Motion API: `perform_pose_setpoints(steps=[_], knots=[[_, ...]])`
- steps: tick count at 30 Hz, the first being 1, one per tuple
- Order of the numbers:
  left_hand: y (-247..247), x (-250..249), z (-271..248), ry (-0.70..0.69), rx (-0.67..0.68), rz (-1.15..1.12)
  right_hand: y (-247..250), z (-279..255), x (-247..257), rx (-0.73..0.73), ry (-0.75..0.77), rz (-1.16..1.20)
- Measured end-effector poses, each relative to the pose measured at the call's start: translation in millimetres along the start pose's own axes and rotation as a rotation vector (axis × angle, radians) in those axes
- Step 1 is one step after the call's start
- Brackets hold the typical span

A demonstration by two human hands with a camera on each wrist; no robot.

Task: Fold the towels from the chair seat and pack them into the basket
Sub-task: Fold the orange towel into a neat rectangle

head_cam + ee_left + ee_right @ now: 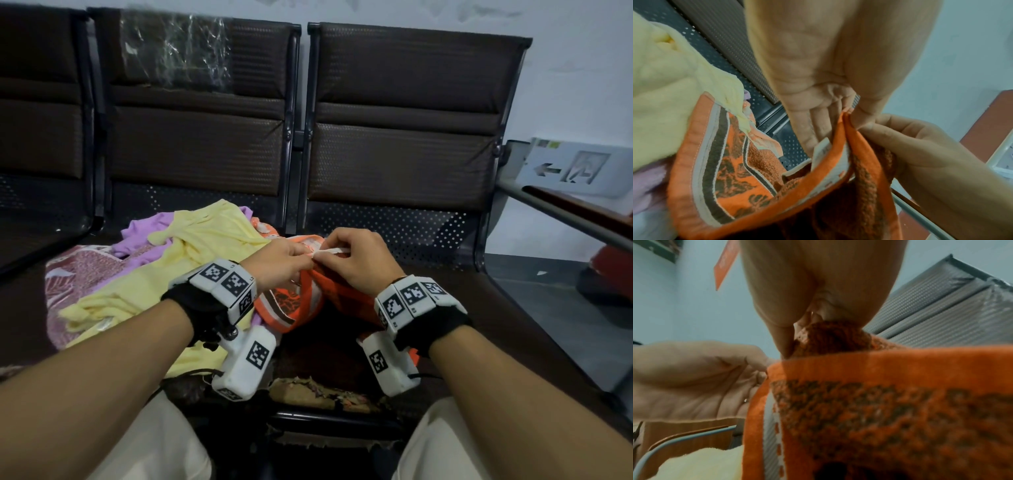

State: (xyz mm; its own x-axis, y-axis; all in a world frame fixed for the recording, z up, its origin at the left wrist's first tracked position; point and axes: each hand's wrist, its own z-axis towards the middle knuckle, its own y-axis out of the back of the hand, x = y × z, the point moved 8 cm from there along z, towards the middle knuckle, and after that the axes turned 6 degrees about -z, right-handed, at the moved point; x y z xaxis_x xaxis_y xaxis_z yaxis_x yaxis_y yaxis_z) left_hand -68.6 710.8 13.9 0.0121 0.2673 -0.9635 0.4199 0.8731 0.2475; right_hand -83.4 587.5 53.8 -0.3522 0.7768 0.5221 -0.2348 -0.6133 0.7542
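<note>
A: Orange terry towel with brown stripes and leaf pattern [294, 305], pinched at top hem by both hands. Left hand [279, 260], right hand [356, 260], fingertips touching, gripping adjacent points on one edge.

B: Reason for close grip?

A: Probably hunting a corner or matching edges before spreading for first fold. Judgement only.

B: Location, orientation?

A: Lifted just above dark brown chair seat [513, 342], rest bunched and hanging below. Long axis unclear while crumpled; held hem roughly left-right.

B: Other stuff?

A: Pale yellow towel [205, 236], lilac cloth [147, 226] heaped just left, touching orange one. Basket not visible.
</note>
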Motion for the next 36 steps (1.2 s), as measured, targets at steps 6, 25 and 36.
perform_pose_setpoints(steps=[6, 25, 36], knots=[[36, -9, -3, -0.1, -0.282, 0.187, 6, -7, 6, 0.089, 0.109, -0.168], [106, 5, -19, -0.088, -0.686, -0.029, 42, -63, -111, 0.328, -0.452, -0.316], [99, 10, -4, 0.047, -0.599, 0.082, 41, -51, -72, 0.161, -0.036, -0.551]])
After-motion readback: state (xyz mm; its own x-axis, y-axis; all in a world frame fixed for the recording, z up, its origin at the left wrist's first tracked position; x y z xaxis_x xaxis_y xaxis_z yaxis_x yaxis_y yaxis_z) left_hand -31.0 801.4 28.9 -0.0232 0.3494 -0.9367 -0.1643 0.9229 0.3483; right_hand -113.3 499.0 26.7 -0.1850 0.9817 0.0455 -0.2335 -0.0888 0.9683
